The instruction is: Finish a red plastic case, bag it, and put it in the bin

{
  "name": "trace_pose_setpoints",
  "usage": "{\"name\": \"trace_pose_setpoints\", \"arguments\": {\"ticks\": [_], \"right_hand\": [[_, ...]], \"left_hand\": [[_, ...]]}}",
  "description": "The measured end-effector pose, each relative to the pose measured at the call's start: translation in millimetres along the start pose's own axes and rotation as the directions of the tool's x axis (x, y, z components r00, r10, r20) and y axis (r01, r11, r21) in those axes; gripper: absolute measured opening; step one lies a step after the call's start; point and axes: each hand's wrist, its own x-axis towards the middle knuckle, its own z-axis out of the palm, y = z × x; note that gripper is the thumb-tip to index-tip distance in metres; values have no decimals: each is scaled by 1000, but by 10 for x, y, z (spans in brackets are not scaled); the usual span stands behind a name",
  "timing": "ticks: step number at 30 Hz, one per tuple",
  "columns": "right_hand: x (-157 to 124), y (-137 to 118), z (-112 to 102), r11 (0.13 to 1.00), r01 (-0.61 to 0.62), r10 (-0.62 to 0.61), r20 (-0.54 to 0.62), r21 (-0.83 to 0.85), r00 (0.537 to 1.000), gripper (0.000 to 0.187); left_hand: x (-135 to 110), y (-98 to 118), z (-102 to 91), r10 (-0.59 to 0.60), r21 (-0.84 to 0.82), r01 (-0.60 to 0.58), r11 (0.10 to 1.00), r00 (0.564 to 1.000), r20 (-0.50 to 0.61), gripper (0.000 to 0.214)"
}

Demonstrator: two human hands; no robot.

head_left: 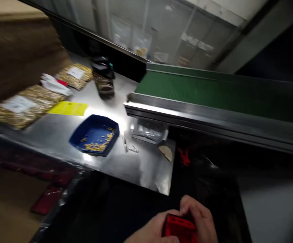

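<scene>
At the bottom edge of the head view, my left hand (150, 227) is closed around the left side of a small glossy red, box-like object (180, 226) with a dark edge. My right hand (202, 217) is curled against the same object's right side, its fingers bent near the top. Both hands are partly cut off by the frame's lower border. Further forward, a blue tray (95, 130) holds many small golden pieces. Right of the tray, small thin metal items (129, 148) lie on the steel table (136, 172).
A green conveyor belt (187, 86) with a metal rail runs off to the right. Bags of golden pieces (38, 101), a yellow card (69, 108) and a dark jar (103, 79) stand on the left. An open carton (9, 199) with red packets is at lower left.
</scene>
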Motion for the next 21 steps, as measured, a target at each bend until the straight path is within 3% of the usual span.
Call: {"name": "trace_pose_setpoints", "arguments": {"ticks": [2,5,10,13,17,19,21], "right_hand": [[3,64,-115,992,31,-37,43,123,998,50],[38,87,-242,985,63,-79,96,163,992,49],[81,78,-336,978,128,-156,173,162,973,50],[88,129,-332,976,130,-152,120,175,981,49],[85,208,-310,980,69,-55,-81,188,995,48],[94,217,-325,978,57,-41,-81,201,996,48],[110,201,-358,973,49,-50,1,224,999,49]], "left_hand": [[109,-72,16,-50,7,49,999,998,38,59],[230,-95,76,-101,69,95,993,992,79,80],[334,-63,164,-171,138,161,977,983,63,78],[374,-69,152,-183,163,178,970,983,19,75],[417,-76,132,-206,145,208,967,978,-27,78],[447,-63,140,-213,151,215,965,977,-25,76],[480,-44,155,-215,173,214,961,976,-16,73]]}}
